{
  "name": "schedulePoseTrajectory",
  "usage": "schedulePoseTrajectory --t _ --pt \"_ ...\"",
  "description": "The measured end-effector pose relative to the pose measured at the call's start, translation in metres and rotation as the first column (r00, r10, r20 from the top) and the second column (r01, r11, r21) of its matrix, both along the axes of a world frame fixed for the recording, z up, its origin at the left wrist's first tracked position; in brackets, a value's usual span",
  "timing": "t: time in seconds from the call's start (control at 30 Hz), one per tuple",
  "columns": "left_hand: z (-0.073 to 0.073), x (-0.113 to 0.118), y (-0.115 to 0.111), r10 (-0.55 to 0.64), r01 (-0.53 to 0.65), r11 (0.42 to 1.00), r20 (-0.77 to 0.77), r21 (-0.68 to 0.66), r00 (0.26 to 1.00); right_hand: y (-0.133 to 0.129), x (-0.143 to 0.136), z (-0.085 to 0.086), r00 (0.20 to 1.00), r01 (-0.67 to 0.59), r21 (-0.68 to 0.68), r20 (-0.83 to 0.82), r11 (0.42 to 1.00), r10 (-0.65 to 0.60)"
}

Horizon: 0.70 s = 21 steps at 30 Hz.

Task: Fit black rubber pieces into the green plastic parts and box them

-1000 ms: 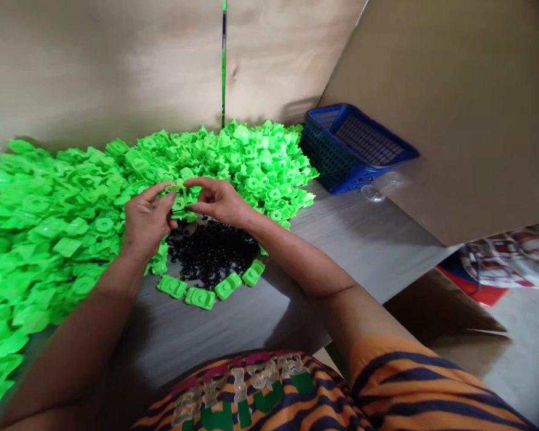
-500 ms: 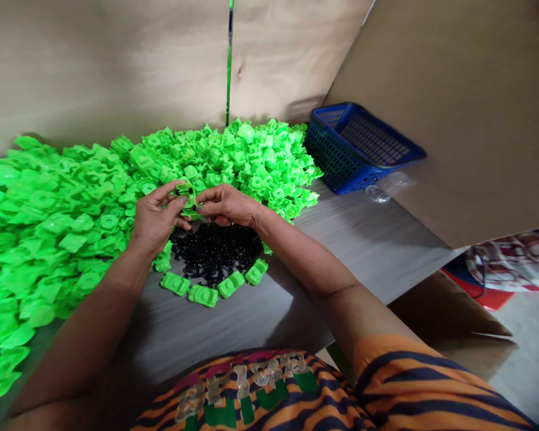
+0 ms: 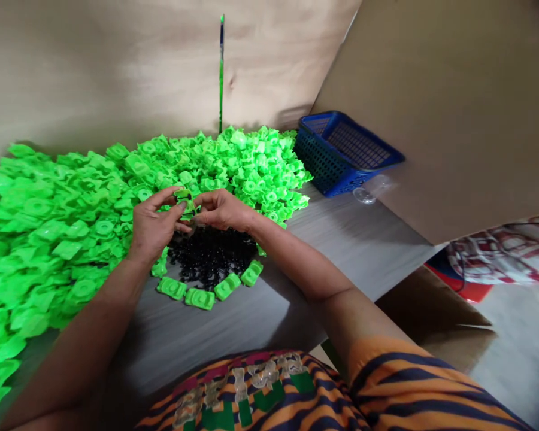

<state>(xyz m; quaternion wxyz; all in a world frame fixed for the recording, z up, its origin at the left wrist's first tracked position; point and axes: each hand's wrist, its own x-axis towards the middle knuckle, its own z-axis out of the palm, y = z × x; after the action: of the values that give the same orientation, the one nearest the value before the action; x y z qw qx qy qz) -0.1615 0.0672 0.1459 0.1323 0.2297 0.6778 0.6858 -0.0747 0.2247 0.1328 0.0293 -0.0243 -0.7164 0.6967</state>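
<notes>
A small green car body (image 3: 185, 196) with black wheel parts on it is held up above the table. My left hand (image 3: 155, 220) grips it between thumb and fingers from the left. At its right side, my right hand (image 3: 221, 209) has its fingers pinched at a black part. Beneath my hands lies a pile of black wheel parts (image 3: 211, 257). Several green car bodies (image 3: 200, 298) stand in a curved row along the near side of that pile. A large heap of green car bodies (image 3: 63, 209) spreads behind and to the left.
On the grey table (image 3: 269, 311), a blue basket (image 3: 341, 155) stands at the back right. A clear plastic piece (image 3: 363, 195) lies beside it. Brown board (image 3: 431, 120) rises at the right, and a thin green-marked strip (image 3: 221, 78) stands against the back wall.
The view has shifted slightly, with the basket and table now farther left. My right fingers have moved a little against the held car body, which is tilted slightly differently.
</notes>
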Motion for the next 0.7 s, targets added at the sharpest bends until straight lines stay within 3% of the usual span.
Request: schedulePoseTrajectory --t 0.13,0.33,0.43,0.53,0.6,0.63,0.7 --pt "0.001 0.004 0.001 -0.032 0.027 0.997 0.078 0.066 0.996 -0.009 0.007 0.002 0.991 0.1 0.144 -0.098 0.984 -0.087" --pt "0.001 0.019 -0.001 -0.172 0.167 0.985 0.144 0.051 0.974 -0.009 0.025 0.003 0.988 0.145 0.212 -0.08 0.966 -0.131" --pt "0.0 0.024 -0.002 -0.248 0.256 0.966 0.139 -0.04 0.959 0.0 0.051 0.007 0.979 0.198 0.22 0.0 0.955 -0.203" --pt "0.001 0.023 -0.004 -0.256 0.264 0.961 0.097 -0.081 0.962 0.023 0.098 0.01 0.955 0.287 0.248 0.007 0.925 -0.298" --pt "0.002 0.02 -0.005 -0.236 0.241 0.967 0.073 -0.084 0.969 0.046 0.137 0.009 0.916 0.383 0.297 0.004 0.875 -0.402" --pt "0.003 0.018 -0.005 -0.225 0.231 0.969 0.066 -0.087 0.972 0.06 0.158 0.007 0.866 0.46 0.383 0.004 0.801 -0.5" --pt "0.004 0.018 -0.005 -0.211 0.216 0.972 0.059 -0.092 0.976 0.086 0.196 0.003 0.769 0.497 0.597 0.033 0.629 -0.639"
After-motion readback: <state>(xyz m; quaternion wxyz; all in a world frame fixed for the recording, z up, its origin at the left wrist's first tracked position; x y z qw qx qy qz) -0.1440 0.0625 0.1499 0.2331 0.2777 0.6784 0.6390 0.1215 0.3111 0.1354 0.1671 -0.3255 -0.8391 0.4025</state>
